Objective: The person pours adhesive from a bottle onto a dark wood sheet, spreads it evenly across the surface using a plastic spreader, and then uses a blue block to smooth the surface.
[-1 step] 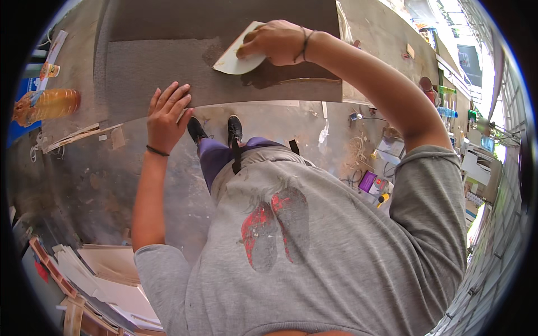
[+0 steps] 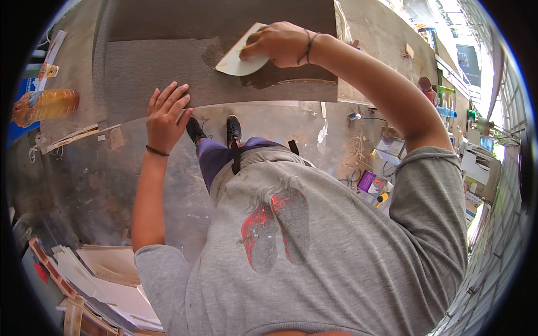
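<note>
A dark brown sheet [image 2: 151, 67] covers the worktable in front of me. My right hand [image 2: 280, 43] is closed around a white, curved-edged flat spreader [image 2: 238, 63] and presses it on the sheet. Under and right of the spreader the surface looks darker and wet, with a shiny brown streak [image 2: 269, 82] near the front edge. My left hand [image 2: 166, 112] rests at the sheet's near edge, fingers stretched out flat and holding nothing. Part of the spreader is hidden behind my right fingers.
A large clear bottle of amber liquid [image 2: 59, 104] lies left of the sheet, near a small cup [image 2: 49, 70]. Boards [image 2: 112, 274] lean at the lower left. On the floor at right are a purple box [image 2: 366, 182] and a yellow-handled tool [image 2: 382, 197].
The spreader and my right hand have shifted very slightly to the right over the sheet. My left hand stays at the near edge.
</note>
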`<state>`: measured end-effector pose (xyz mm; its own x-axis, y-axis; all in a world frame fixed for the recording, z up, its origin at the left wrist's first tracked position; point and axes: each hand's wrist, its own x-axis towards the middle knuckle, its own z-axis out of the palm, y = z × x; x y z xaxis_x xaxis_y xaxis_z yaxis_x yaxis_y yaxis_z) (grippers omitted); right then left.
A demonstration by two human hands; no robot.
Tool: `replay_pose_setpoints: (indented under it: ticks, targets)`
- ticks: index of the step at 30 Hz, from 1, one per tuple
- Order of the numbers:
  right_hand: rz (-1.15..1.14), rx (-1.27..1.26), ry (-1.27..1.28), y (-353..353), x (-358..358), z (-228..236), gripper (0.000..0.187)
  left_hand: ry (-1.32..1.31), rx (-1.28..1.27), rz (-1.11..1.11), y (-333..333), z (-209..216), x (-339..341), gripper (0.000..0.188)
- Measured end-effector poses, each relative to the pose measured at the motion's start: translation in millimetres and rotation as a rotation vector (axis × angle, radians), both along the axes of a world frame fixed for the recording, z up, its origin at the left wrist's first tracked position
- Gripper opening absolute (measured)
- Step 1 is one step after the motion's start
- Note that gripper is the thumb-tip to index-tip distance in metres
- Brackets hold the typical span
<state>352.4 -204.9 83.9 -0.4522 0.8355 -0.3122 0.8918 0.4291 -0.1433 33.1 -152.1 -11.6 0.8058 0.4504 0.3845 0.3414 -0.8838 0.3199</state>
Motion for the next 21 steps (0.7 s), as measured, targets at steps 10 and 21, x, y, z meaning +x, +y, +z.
replay_pose_setpoints:
  ticks: [10,21]
  targets:
    - [-0.067,-0.041,0.025,-65,27,12,0.054,-0.044,0.02,0.04,-1,-3,5,0.024]
    - [-0.156,-0.07,0.007,-132,38,16,0.054,-0.013,0.06,0.031,1,-8,2,0.025]
